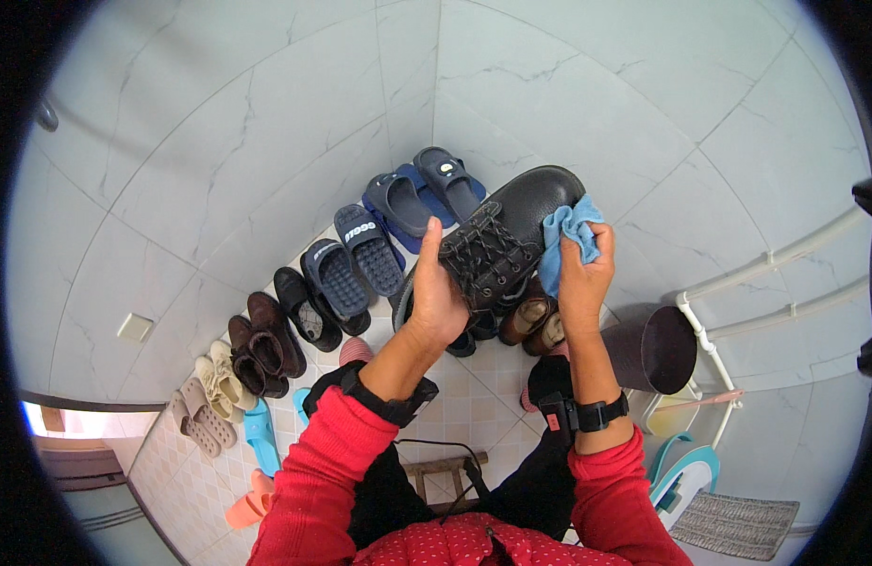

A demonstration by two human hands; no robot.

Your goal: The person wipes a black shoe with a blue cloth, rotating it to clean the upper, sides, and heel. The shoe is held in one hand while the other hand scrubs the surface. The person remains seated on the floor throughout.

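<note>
Up in the air, the left hand (438,300) holds a black lace-up shoe (511,236). Its fingers are curled around the side of the shoe, and the thumb sticks up by the laces. The right hand (583,278) has its fingers closed tight on a blue cloth (566,236), and the cloth presses on the shoe's side. One shoe and one cloth are held. Down on the tiled floor (474,406), a row of slippers and shoes (342,274) lines the wall, maybe ten or more; some are hidden. One dark round bin (655,349) stands near the right hand.
</note>
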